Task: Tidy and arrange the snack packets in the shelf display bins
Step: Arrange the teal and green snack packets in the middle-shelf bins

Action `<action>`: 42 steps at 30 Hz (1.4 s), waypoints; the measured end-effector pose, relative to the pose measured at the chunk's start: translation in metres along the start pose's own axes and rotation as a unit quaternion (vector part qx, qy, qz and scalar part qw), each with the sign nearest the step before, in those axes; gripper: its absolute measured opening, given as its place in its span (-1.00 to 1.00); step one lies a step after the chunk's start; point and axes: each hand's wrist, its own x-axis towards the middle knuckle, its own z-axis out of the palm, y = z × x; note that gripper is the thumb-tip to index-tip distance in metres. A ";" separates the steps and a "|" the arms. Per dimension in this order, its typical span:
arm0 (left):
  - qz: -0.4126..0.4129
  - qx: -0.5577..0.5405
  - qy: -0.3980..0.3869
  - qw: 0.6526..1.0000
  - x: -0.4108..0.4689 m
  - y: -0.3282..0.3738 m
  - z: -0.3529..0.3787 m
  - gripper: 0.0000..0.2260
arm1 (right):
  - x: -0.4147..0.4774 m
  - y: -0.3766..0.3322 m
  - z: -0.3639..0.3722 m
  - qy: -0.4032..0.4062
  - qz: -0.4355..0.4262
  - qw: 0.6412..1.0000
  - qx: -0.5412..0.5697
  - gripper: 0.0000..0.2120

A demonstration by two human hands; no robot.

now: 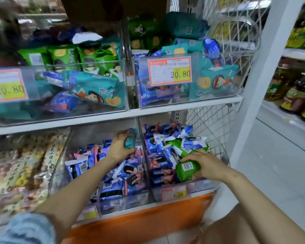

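Note:
My left hand grips a small teal snack packet above the lower middle bin, which holds several blue and pink packets. My right hand holds a green packet in the lower right bin; a second green packet lies just behind it among blue and white packets. The upper left bin and the upper right bin hold mixed green, teal and blue packets.
A price tag reading 20.80 hangs on the upper right bin, another tag on the upper left. Clear bags of sweets fill the lower left. A white wire mesh panel closes the right side. Bottles stand on a neighbouring shelf.

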 end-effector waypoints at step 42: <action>0.263 -0.066 0.113 0.956 0.012 0.284 -0.239 -0.52 | -0.121 -0.077 -0.246 0.349 -0.156 0.843 0.379 -0.60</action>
